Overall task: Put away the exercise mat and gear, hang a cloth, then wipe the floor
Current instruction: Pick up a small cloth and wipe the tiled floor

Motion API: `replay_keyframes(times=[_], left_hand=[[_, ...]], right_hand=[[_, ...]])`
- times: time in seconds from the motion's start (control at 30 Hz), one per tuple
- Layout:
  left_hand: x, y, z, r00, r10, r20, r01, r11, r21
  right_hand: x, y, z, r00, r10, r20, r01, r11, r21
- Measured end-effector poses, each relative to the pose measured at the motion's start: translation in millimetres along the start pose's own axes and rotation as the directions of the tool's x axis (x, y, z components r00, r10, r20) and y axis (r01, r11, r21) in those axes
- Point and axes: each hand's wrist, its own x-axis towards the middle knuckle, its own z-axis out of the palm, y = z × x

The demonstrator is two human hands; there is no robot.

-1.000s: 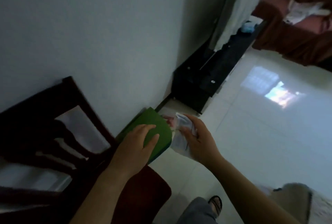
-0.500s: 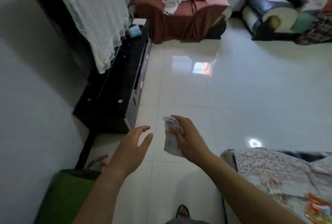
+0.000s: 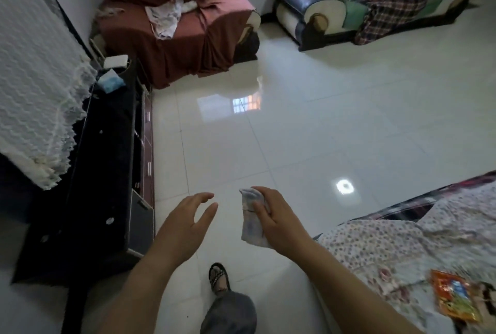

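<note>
My right hand [image 3: 276, 219] is closed around a small bunched pale cloth [image 3: 251, 222], held at waist height over the glossy white tiled floor [image 3: 308, 124]. My left hand [image 3: 185, 222] hangs beside it, a short gap to the left, fingers spread and holding nothing. The green mat is out of view. My sandalled foot [image 3: 218, 277] stands on the tiles below the hands.
A black TV cabinet [image 3: 107, 172] runs along the left wall under a white lace cover [image 3: 35, 87]. A brown-draped armchair [image 3: 182, 33] and a cluttered sofa [image 3: 375, 3] stand at the far side. A floral bedspread [image 3: 416, 248] fills the lower right.
My left hand has let go of the green mat by the chair and wall. The view has swung away from the wall to the open room, and the mat has dropped out of sight.
</note>
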Motion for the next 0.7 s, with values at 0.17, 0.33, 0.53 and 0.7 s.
replay_keyframes(times=[0.17,0.33,0.53,0.7], left_hand=[[91,-5,-26,0.996,0.056,0.073,-0.057,0.998,0.014],[180,-6,-64,0.988,0.115,0.106,-0.12,0.992,0.041],[266,-7,-83,0.975,0.146,0.165,-0.163,0.982,0.095],[332,2,-84,0.963,0.155,0.218,-0.183,0.977,0.112]], right_hand=[[75,-3,-7,0.997,0.045,-0.063,-0.049,0.997,-0.062],[158,-20,-7,0.991,0.069,-0.115,-0.076,0.995,-0.06],[235,-26,0,0.984,0.103,-0.148,-0.112,0.992,-0.052],[289,-17,-11,0.981,0.098,-0.166,-0.107,0.993,-0.044]])
